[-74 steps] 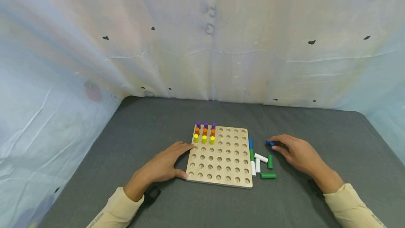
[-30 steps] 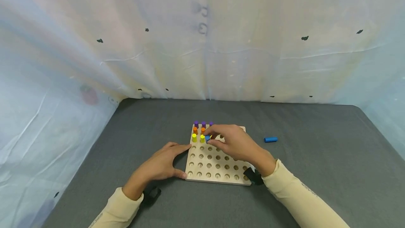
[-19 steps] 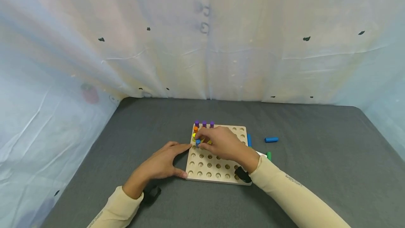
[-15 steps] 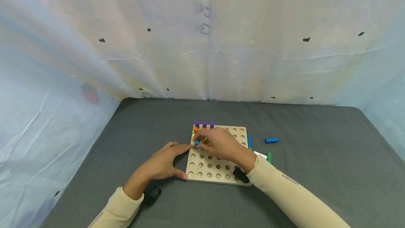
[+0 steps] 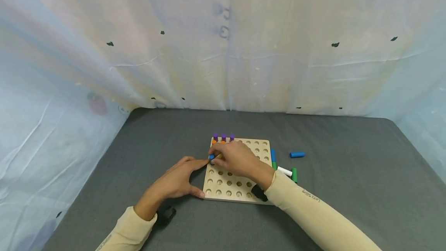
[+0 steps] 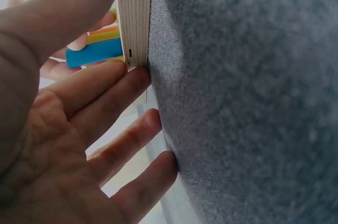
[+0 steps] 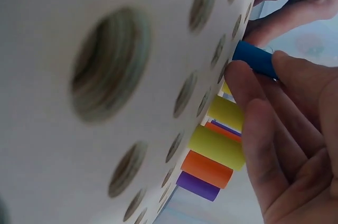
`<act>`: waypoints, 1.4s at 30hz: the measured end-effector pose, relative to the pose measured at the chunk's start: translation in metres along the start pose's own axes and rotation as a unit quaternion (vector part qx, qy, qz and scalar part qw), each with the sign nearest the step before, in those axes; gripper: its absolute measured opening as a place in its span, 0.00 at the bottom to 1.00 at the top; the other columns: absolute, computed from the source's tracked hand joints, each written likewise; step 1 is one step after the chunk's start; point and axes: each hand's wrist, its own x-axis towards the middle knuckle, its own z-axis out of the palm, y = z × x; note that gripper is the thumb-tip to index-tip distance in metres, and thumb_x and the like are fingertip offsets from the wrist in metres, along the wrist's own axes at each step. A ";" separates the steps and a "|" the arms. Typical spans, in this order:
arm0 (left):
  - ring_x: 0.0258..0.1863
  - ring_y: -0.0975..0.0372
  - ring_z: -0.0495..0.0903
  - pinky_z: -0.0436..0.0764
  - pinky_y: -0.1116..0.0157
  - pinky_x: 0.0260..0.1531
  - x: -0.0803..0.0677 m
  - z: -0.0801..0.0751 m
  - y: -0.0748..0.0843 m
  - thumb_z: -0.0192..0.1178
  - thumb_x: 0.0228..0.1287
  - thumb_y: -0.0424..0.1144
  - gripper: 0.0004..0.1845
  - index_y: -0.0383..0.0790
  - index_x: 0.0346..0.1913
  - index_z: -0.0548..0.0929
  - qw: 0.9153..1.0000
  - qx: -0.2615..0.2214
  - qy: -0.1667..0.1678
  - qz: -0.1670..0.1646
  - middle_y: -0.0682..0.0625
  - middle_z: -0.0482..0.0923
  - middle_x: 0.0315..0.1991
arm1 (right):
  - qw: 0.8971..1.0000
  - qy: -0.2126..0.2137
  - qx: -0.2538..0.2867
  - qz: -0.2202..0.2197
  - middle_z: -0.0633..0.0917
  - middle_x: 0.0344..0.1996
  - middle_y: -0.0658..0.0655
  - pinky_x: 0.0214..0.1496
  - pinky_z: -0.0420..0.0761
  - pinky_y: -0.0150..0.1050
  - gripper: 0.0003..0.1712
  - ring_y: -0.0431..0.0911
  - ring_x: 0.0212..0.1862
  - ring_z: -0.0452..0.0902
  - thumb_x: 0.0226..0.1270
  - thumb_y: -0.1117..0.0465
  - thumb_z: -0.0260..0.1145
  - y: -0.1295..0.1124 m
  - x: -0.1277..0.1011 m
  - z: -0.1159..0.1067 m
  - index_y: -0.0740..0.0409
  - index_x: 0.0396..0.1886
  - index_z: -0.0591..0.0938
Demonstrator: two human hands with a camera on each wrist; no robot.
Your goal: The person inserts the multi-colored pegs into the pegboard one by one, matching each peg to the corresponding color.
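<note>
At the left edge of the wooden peg board (image 5: 240, 181), fourth row from the far side, one blue peg (image 5: 211, 157) pinched between the fingertips of the right hand (image 5: 237, 161) and standing at the first hole of that row; seated or only poised over it, cannot tell. Same blue peg seen from the right wrist (image 7: 254, 58), clamped by thumb and fingers just beside the yellow pegs (image 7: 217, 147). Left hand (image 5: 175, 181) laid flat against the board's left side, fingers straight and spread, fingertips touching the board's edge, holding nothing; from the left wrist, fingers (image 6: 108, 100) pressed to the layered wooden edge (image 6: 134, 18) with the blue peg (image 6: 95, 53) right behind. Counted on the board: three purple pegs (image 5: 223, 137) upright in the far row; orange pegs (image 5: 214, 142) behind the hand with only two partly showing, yellow ones hidden in the head view. Counted on the grey mat (image 5: 334, 189) to the right: one loose blue peg (image 5: 297, 154) lying well apart, one blue (image 5: 273, 155) and one green (image 5: 274, 165) lying along the board's right edge, one white peg (image 5: 284, 171) and one more green (image 5: 294, 174) near the sleeve. Compared with half a second ago: right hand and blue peg shifted left and nearer, from beside the yellow row down to the row below; left hand unmoved; loose pegs unmoved.
</note>
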 end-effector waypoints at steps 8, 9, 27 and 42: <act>0.69 0.53 0.66 0.71 0.44 0.63 0.001 -0.001 0.000 0.81 0.37 0.54 0.55 0.49 0.74 0.69 1.000 0.004 0.004 -0.001 0.56 0.71 0.71 | 1.000 -0.025 0.009 0.007 0.90 0.43 0.47 0.35 0.78 0.30 0.12 0.33 0.31 0.82 0.69 0.53 0.68 0.000 0.000 -0.002 0.47 0.50 0.84; 0.69 0.53 0.66 0.71 0.44 0.63 0.001 -0.001 0.000 0.81 0.37 0.54 0.55 0.49 0.74 0.69 1.000 0.004 0.004 -0.003 0.55 0.71 0.71 | 0.999 -0.030 0.015 0.008 0.90 0.44 0.48 0.35 0.79 0.30 0.14 0.33 0.32 0.83 0.69 0.53 0.68 0.000 -0.002 -0.003 0.47 0.52 0.84; 0.70 0.52 0.67 0.72 0.42 0.62 0.006 0.003 0.007 0.83 0.36 0.53 0.50 0.59 0.69 0.73 0.998 -0.016 -0.003 -0.060 0.48 0.71 0.68 | 0.992 0.076 -0.056 0.080 0.89 0.42 0.45 0.38 0.81 0.37 0.18 0.39 0.40 0.85 0.72 0.53 0.65 0.096 -0.112 -0.058 0.48 0.58 0.81; 0.71 0.52 0.65 0.71 0.43 0.64 0.005 0.005 0.010 0.82 0.39 0.51 0.49 0.56 0.70 0.73 0.998 -0.015 -0.007 -0.064 0.48 0.71 0.69 | 0.977 0.102 -0.163 0.094 0.88 0.47 0.55 0.50 0.81 0.55 0.15 0.52 0.49 0.84 0.70 0.55 0.67 0.159 -0.150 -0.073 0.54 0.52 0.85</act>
